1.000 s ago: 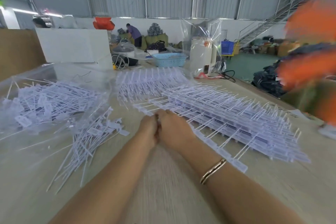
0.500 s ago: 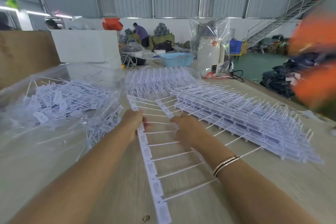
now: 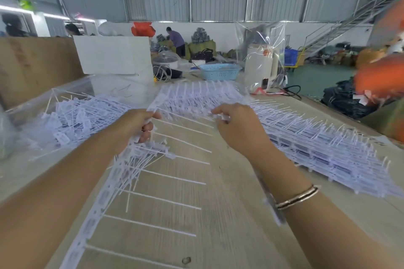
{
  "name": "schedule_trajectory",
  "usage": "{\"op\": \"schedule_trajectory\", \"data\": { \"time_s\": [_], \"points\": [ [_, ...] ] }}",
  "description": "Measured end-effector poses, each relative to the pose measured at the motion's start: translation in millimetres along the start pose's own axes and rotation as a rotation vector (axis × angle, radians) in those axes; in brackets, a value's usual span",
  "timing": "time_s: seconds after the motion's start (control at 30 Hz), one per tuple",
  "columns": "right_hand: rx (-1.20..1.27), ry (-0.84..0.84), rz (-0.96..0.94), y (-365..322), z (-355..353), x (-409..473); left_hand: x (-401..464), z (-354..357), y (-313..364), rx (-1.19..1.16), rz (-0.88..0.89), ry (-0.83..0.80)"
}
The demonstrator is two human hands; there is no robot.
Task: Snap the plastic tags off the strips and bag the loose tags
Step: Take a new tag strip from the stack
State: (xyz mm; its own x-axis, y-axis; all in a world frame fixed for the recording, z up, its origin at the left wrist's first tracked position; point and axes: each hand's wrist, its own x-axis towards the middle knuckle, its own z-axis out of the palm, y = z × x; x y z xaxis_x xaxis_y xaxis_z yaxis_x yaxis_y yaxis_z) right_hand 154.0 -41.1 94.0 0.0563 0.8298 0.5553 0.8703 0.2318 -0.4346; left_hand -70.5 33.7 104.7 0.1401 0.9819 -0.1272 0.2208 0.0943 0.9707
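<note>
Strip (image 3: 102,199) in left hand (image 3: 133,126), right hand (image 3: 238,129) prob. pinching

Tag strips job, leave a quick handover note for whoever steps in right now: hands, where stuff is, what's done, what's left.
Left hand grips one strip by its tag edge; the strip runs toward the camera over the wooden table, tails pointing right.
Right hand is curled at the strip's far end; blur hides whether it holds anything.
Clear bag at left already holds loose tags; more loose tags lie beside the left hand.
Stack of strips waits at right.
Done: part of the snapping and bagging.
Left: snap this strip, work through the stack, bag the loose pile.
</note>
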Motion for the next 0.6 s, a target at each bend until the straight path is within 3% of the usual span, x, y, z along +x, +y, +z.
{"op": "schedule_trajectory", "data": {
  "time_s": [0.2, 0.4, 0.47, 0.6],
  "points": [
    [-0.31, 0.092, -0.312, -15, 7, 6, -13, -22, 23, 0.252, -0.003, -0.243],
    [-0.424, 0.254, -0.495, -1, -9, 34, -9, -46, 21, 0.393, -0.128, -0.267],
    [-0.52, 0.162, -0.441, 23, -7, 45, -11, -47, 14, 0.333, -0.182, -0.296],
    [-0.768, -0.168, -0.238, 77, 10, 42, -22, -38, 10, 0.457, -0.152, -0.399]
  ]
}}
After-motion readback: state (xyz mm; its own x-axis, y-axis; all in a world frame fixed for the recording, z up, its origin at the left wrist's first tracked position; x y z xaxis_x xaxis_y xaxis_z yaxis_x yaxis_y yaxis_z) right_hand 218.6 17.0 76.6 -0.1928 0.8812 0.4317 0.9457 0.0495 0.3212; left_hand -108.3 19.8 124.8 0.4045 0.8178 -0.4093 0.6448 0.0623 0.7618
